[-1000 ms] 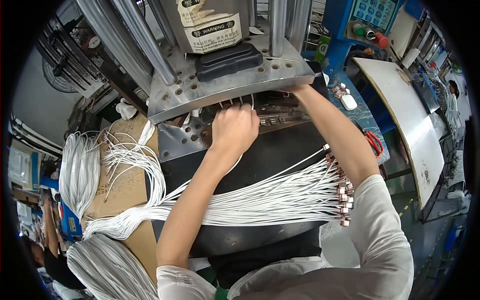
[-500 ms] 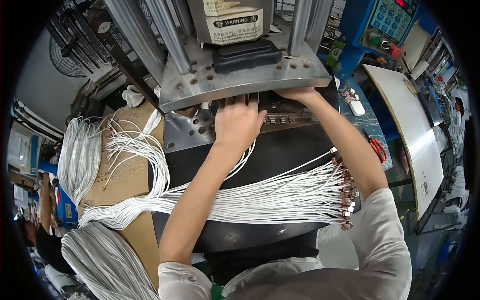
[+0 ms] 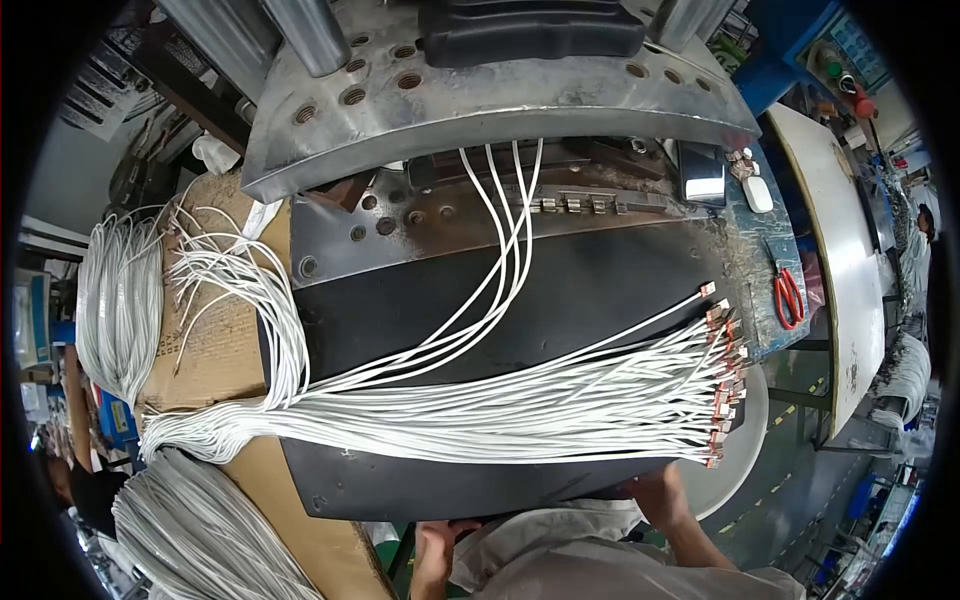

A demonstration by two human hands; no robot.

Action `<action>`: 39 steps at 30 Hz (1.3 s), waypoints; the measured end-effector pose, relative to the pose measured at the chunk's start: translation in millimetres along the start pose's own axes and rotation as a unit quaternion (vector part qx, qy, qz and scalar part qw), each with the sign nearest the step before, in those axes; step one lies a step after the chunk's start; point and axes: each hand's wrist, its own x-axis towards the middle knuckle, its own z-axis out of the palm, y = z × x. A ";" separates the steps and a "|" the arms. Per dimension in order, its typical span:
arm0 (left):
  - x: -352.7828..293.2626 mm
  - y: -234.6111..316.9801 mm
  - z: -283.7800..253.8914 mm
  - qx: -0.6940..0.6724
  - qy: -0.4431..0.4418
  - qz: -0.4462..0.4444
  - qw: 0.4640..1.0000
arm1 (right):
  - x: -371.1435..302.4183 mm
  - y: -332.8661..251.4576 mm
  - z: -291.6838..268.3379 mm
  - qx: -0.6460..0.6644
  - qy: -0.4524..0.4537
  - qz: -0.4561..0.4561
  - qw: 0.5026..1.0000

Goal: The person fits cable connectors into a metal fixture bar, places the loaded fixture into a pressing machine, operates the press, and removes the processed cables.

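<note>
My left hand (image 3: 436, 552) is at the front edge of a black mat (image 3: 400, 485), near my waist, its fingers largely hidden. Farther right along the same edge is my right hand (image 3: 662, 497), its fingertips out of sight beneath the mat. A thick bundle of white cables (image 3: 480, 425) lies across the mat, with copper-coloured terminals (image 3: 722, 400) at the right end. Several white cables (image 3: 510, 250) curve up from the bundle, and their far ends disappear under the press's heavy steel plate (image 3: 480, 125). Small metal fittings (image 3: 585, 205) sit in a row on the lower die.
Coiled grey-white cable bundles (image 3: 120, 300) rest on cardboard (image 3: 215, 345) at the left. Red-handled cutters (image 3: 788, 298) and a white mouse-shaped object (image 3: 758, 194) lie on the blue bench at right. A white-topped table (image 3: 840, 270) stands beyond. Another person's arm shows at far left.
Both hands have come out from beneath the steel plate and back to the mat's front edge. The cables running under the plate are now uncovered. The view has shifted.
</note>
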 end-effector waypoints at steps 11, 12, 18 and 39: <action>32.6 -33.5 -8.7 0.064 0.169 0.078 0.980 | 37.1 19.3 -2.4 -0.120 0.070 -0.115 0.984; 32.0 -32.7 -7.6 0.063 0.171 0.081 0.980 | 37.5 20.4 -4.8 -0.177 0.061 -0.141 0.972; 36.9 -27.1 -12.0 0.099 0.169 0.067 0.978 | 45.0 1.3 53.1 0.048 0.067 -0.039 0.996; 95.8 150.2 208.6 0.643 -0.186 0.436 0.602 | -0.6 -135.3 165.9 -0.208 -0.676 0.199 0.678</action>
